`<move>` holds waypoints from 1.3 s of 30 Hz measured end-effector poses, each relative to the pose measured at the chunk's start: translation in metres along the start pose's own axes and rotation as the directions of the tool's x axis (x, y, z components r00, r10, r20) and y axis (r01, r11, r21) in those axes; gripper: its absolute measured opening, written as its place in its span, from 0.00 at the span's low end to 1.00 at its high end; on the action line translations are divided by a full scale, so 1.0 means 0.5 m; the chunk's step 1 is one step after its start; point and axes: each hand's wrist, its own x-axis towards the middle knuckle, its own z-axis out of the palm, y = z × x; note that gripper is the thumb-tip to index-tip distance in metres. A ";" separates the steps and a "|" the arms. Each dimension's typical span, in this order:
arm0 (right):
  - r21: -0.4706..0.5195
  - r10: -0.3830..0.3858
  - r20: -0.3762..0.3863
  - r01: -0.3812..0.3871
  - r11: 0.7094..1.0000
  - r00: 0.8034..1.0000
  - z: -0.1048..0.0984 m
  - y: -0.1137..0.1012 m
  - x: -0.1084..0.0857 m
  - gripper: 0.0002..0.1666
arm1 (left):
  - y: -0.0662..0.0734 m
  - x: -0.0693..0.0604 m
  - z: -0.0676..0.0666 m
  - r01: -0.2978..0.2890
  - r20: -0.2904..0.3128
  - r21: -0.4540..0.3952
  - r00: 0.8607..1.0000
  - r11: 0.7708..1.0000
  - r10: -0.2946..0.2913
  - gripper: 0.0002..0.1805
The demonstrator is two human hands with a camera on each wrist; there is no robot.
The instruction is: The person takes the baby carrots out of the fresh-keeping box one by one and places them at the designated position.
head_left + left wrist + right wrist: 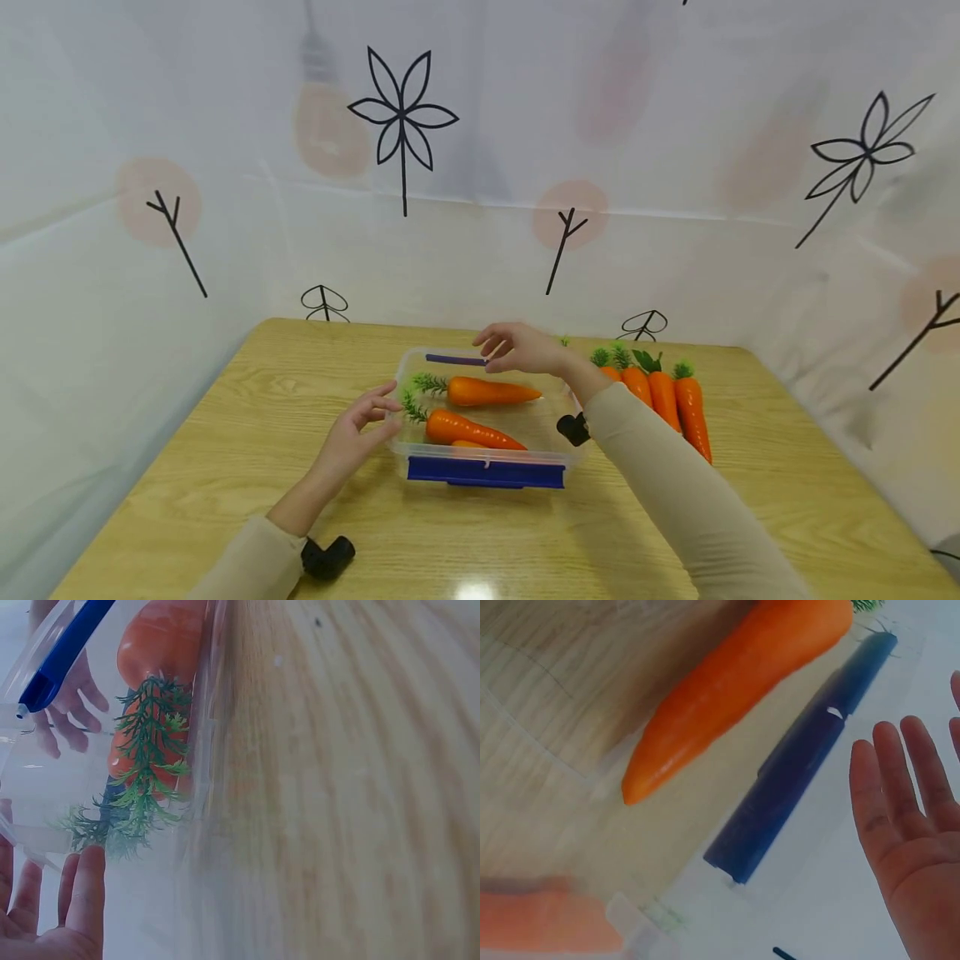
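Observation:
A clear plastic box with blue latches holds several orange carrots with green tops, among them an upper carrot and a lower carrot. At the box's left side is my left hand, fingers extended with their tips near the rim; whether they touch it I cannot tell. My right hand hovers over the back right part of the box, fingers relaxed and holding nothing. In the right wrist view its fingers look fairly straight beside the blue latch. Through the box wall, the left wrist view shows green leaves.
Several more carrots lie side by side on the wooden table, right of the box and partly behind my right forearm. A white cloth with flower drawings hangs behind the table.

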 end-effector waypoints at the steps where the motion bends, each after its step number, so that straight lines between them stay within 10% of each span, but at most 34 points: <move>1: -0.011 0.008 0.014 -0.008 1.000 1.000 0.003 0.002 0.001 0.25 | 0.000 0.000 0.000 0.001 0.002 -0.001 1.000 1.000 -0.001 0.14; 24: -0.163 0.123 0.282 -0.078 0.983 0.952 0.064 0.038 0.011 0.36 | 0.001 0.000 0.001 0.016 0.008 -0.011 1.000 1.000 -0.015 0.14; 39: -0.268 0.143 0.269 -0.068 0.961 0.952 0.072 0.032 0.011 0.47 | 0.002 0.001 0.000 0.010 0.012 0.004 1.000 1.000 -0.010 0.15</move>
